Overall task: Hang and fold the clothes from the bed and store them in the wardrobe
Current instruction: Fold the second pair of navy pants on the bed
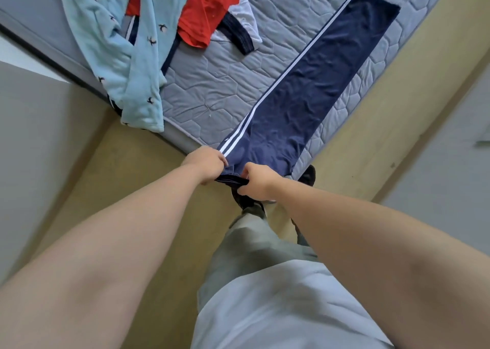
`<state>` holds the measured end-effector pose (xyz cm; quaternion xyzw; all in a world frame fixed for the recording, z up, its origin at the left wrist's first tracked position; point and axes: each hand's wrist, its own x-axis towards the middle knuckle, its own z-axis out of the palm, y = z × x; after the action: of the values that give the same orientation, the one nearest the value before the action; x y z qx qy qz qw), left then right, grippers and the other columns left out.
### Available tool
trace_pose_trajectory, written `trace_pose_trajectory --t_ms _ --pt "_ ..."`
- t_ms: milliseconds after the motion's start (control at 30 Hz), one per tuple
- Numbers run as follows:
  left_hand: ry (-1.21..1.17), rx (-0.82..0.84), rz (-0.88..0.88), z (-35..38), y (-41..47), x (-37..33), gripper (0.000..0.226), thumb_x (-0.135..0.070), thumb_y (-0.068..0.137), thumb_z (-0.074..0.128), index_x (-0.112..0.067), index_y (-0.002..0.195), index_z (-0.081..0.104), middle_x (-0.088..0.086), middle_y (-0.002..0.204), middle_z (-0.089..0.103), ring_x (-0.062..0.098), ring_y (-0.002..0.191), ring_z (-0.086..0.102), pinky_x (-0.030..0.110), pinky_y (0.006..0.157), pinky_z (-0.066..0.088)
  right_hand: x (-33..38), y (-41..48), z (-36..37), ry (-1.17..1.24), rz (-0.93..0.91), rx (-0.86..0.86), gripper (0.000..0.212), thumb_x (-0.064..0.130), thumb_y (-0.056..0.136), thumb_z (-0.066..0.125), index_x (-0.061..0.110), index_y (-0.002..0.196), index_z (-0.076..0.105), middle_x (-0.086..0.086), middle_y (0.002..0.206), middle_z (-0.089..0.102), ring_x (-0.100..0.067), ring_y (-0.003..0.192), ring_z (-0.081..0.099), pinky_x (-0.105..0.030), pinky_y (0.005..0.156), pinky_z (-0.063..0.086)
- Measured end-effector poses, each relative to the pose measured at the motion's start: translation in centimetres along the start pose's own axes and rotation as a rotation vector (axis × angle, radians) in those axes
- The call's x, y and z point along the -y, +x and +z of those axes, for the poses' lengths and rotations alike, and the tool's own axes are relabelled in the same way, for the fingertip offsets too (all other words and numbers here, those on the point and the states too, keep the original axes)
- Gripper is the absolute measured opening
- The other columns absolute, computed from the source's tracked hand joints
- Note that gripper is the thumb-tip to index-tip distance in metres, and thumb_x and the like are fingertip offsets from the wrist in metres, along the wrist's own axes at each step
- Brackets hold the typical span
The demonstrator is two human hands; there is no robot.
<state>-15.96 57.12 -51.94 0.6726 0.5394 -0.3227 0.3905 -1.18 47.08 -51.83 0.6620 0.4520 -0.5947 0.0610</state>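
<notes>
Both hands grasp one end of the navy blue track trousers with white side stripes (305,83), the left hand (206,164) at the striped edge and the right hand (256,181) beside it. The trousers lie stretched flat along the grey quilted mattress (225,83), that end hanging off its corner. Further up the bed lie a light blue bird-print garment (116,43) and a red shirt (204,12).

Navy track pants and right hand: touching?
Touching. The head view shows the right hand with fingers curled round the near end of the navy track pants; the left hand grips it too.
</notes>
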Motion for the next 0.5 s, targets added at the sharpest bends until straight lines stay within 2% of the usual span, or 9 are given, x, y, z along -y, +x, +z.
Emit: trace_pose_trajectory --t_ms 33,100,200,267,333,433,500 --pt "-0.005 0.035 -0.003 -0.6 -0.1 -0.9 0.041 -0.005 0.088 0.049 -0.026 0.112 0.075 0.001 0.109 0.068 0.029 0.082 0.071 0.035 0.077 0.058 -0.3 -0.3 -0.9 -0.003 0.01 -0.006 0.026 0.03 0.087 0.069 0.019 0.104 0.052 0.005 0.09 0.055 -0.018 0.082 0.053 -0.028 0.059 0.039" --pt "0.055 0.089 0.026 -1.7 -0.4 -3.3 0.039 -0.001 0.087 0.054 -0.012 0.119 0.072 0.009 0.118 0.069 0.032 0.102 0.068 0.038 0.087 0.056 -1.3 -0.8 -2.9 0.0 0.028 -0.026 0.028 0.03 0.085 0.07 0.019 0.107 0.058 0.001 0.1 0.061 -0.02 0.089 0.055 -0.032 0.068 0.045" --pt "0.15 0.071 0.097 -3.0 0.3 -7.1 0.025 -0.009 0.089 0.051 -0.003 0.105 0.07 0.017 0.114 0.068 0.036 0.1 0.067 0.037 0.08 0.056 -3.3 -1.4 -5.9 0.048 0.046 -0.059 0.03 0.03 0.084 0.071 0.018 0.11 0.062 -0.001 0.105 0.066 -0.021 0.092 0.06 -0.035 0.078 0.052" --pt "0.184 0.053 0.165 -3.9 1.2 -10.4 0.026 -0.011 0.084 0.052 -0.003 0.1 0.07 0.014 0.115 0.065 0.035 0.103 0.065 0.037 0.083 0.055 -5.0 -1.6 -8.2 0.123 0.065 -0.072 0.025 0.029 0.085 0.07 0.019 0.106 0.062 -0.001 0.099 0.068 -0.02 0.086 0.064 -0.033 0.072 0.055" --pt "0.28 0.081 0.203 -5.0 2.4 -14.0 0.026 -0.009 0.083 0.056 -0.008 0.105 0.069 0.008 0.116 0.06 0.03 0.105 0.061 0.034 0.086 0.053 -7.0 -1.6 -10.9 0.213 0.073 -0.082 0.019 0.027 0.087 0.069 0.022 0.102 0.06 -0.001 0.094 0.069 -0.019 0.078 0.066 -0.029 0.062 0.054" --pt "0.39 0.092 0.206 -6.9 5.6 -20.3 0.035 -0.004 0.084 0.051 -0.019 0.113 0.065 0.006 0.117 0.062 0.028 0.104 0.061 0.033 0.083 0.052 -10.6 -1.0 -15.8 0.32 0.073 -0.104 0.017 0.024 0.091 0.066 0.019 0.106 0.06 -0.005 0.096 0.069 -0.023 0.083 0.068 -0.036 0.07 0.058" --pt "0.437 0.096 0.197 -8.3 8.6 -24.6 0.039 -0.003 0.083 0.049 -0.024 0.113 0.063 0.005 0.116 0.063 0.027 0.1 0.06 0.034 0.079 0.051 -13.4 0.1 -19.5 0.373 0.089 -0.134 0.017 0.024 0.093 0.063 0.019 0.108 0.06 -0.004 0.099 0.069 -0.021 0.082 0.065 -0.034 0.07 0.055"
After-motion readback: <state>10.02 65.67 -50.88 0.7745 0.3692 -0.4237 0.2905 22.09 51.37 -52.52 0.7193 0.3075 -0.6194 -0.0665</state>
